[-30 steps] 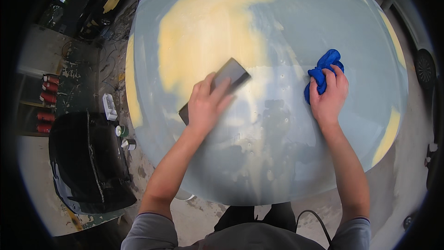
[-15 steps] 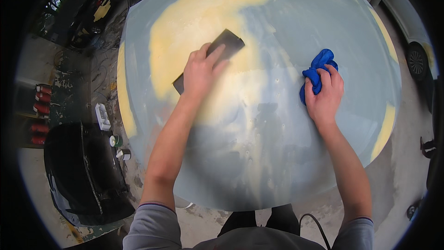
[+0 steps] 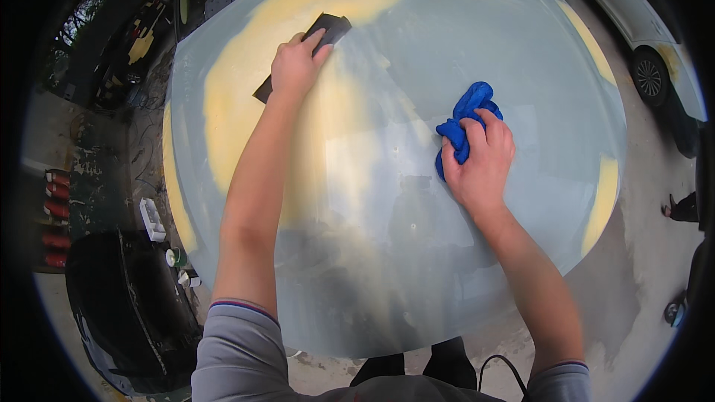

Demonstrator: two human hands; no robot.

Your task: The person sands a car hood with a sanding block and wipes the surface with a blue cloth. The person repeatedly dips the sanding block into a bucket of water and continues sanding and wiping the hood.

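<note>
A large car hood (image 3: pixel 551 104), grey-blue with patches of pale yellow filler, spreads out in front of me, and its surface looks wet. My left hand (image 3: pixel 294 67) lies over a dark sheet of sandpaper (image 3: pixel 331 32), pressing it onto the big yellow patch (image 3: pixel 231 97), with fingers and thumb spread over the sheet. Farther right, my right hand (image 3: pixel 484 156) grips a bunched blue cloth (image 3: pixel 474 98) that rests on the grey part of the hood. Its folds hide part of my fingertips.
On the floor at left lie a black car panel (image 3: pixel 126 305), a white tray (image 3: pixel 153 219) and a small tub (image 3: pixel 176 257). Several red cylinders (image 3: pixel 56 208) stand beyond them. A white car (image 3: pixel 633 18) is at the far right. A black hose (image 3: pixel 506 363) loops near my legs.
My left hand has slid the sandpaper farther away over the yellow patch. My right hand keeps its grip on the cloth at about the same spot. The whole view has shifted.
</note>
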